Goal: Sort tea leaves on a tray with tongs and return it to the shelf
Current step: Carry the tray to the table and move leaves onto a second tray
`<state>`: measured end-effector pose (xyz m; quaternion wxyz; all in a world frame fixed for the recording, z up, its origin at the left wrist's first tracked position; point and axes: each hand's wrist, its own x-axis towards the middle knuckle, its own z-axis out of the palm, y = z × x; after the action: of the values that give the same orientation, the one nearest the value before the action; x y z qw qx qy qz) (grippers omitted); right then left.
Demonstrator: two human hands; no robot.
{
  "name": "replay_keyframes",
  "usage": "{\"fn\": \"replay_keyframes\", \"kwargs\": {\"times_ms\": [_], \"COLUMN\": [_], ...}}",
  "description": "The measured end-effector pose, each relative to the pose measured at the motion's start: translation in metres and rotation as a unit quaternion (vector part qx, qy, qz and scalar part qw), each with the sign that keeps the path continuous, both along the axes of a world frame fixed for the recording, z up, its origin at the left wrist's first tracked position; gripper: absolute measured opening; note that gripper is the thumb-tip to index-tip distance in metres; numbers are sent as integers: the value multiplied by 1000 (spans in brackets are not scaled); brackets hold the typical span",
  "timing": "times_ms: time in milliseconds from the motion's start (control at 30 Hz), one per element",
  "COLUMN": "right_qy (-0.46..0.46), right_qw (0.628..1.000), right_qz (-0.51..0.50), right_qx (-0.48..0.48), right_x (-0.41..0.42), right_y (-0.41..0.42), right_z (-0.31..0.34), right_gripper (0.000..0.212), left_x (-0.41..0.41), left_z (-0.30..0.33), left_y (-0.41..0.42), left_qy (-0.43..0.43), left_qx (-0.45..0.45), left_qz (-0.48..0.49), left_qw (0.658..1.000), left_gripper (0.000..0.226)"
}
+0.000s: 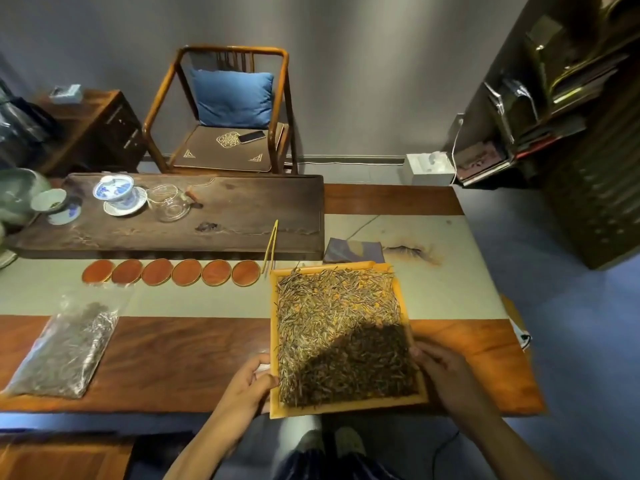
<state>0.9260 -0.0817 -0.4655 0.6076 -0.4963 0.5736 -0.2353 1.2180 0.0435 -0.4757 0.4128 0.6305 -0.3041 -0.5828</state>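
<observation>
A square orange tray (273,327) covered with thin dry tea leaves (339,327) sits over the near edge of the table. My left hand (251,381) grips its left rim near the front corner. My right hand (441,368) holds the right rim. Yellow tongs (270,245) lie on the table just beyond the tray's far left corner, with neither hand on them. A dark shelf unit (561,98) with books and boxes stands at the far right of the room.
A clear bag of tea leaves (65,348) lies at the left. Several round orange coasters (173,271) line up behind. A dark wooden tea board (194,216) carries a blue-white lidded cup (114,192) and a glass pitcher (169,202). A chair with a blue cushion (232,98) stands beyond.
</observation>
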Motion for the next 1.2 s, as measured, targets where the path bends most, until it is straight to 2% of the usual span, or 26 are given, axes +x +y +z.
{"fn": "replay_keyframes", "kwargs": {"times_ms": [167, 267, 300, 400, 467, 533, 567, 633, 700, 833, 933, 1067, 1133, 1200], "right_qy": [27, 24, 19, 72, 148, 183, 195, 232, 258, 281, 297, 321, 329, 319], "right_qw": [999, 998, 998, 989, 954, 901, 879, 837, 817, 816, 802, 760, 755, 767], "right_qz": [36, 46, 43, 46, 103, 186, 219, 262, 279, 282, 317, 381, 393, 389], "right_qx": [-21, -40, -45, -123, -239, -345, -377, -421, -433, -418, -410, -418, -410, -399], "right_x": [-3, 4, 7, 16, 21, 31, 38, 48, 56, 64, 62, 64, 66, 66], "right_y": [-9, -14, -16, -23, -27, -29, -29, -31, -33, -38, -40, -40, -43, -48], "right_z": [-12, -11, -10, -8, -9, -11, -12, -17, -21, -24, -31, -47, -52, -53], "right_gripper": [23, 21, 21, 21, 31, 37, 38, 39, 41, 41, 44, 49, 48, 47], "left_x": [-3, 0, 1, 5, 8, 11, 12, 11, 12, 14, 14, 10, 7, 4], "left_z": [2, -2, -3, -10, -16, -17, -18, -17, -19, -29, -28, -34, -32, -32], "left_y": [-7, -6, -5, 0, 3, 6, 7, 8, 9, 13, 12, 11, 10, 8], "left_qy": [63, 65, 71, 80, 59, 48, 46, 42, 23, 8, 28, 29, 27, 18], "left_qx": [20, 25, 31, 47, 48, 44, 44, 49, 53, 68, 79, 85, 84, 87], "left_qz": [20, 27, 34, 48, 46, 51, 52, 50, 53, 49, 49, 34, 30, 29], "left_qw": [998, 997, 996, 995, 996, 997, 997, 997, 997, 996, 995, 995, 996, 996], "left_gripper": [19, 52, 53, 28, 24, 24, 27, 47, 64, 69, 57, 22, 21, 23]}}
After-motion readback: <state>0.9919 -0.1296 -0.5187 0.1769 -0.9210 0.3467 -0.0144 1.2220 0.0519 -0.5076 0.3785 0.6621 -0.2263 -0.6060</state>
